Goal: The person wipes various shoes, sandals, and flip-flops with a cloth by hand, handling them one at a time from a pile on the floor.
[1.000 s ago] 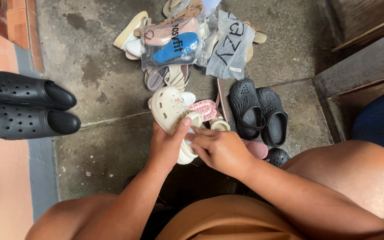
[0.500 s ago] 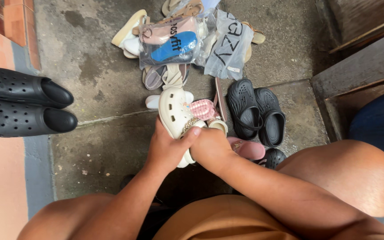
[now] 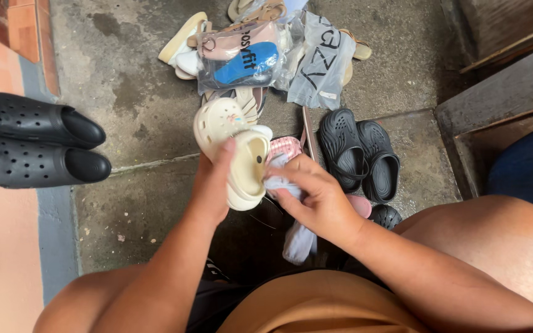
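Cream clog (image 3: 232, 145) in left hand (image 3: 212, 185), below clear blue-insole packet (image 3: 242, 58).

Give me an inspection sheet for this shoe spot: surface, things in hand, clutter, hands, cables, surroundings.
Surface: stained concrete floor.
Things in hand: cream clog, opening turned up; pale cloth beside its opening.
Clutter: bagged sandals, small black clogs, pink shoe.
Hands: left hand grips the clog; right hand holds the cloth.
Cables: nothing seen.
Surroundings: large black clogs on the orange ledge; wooden step.
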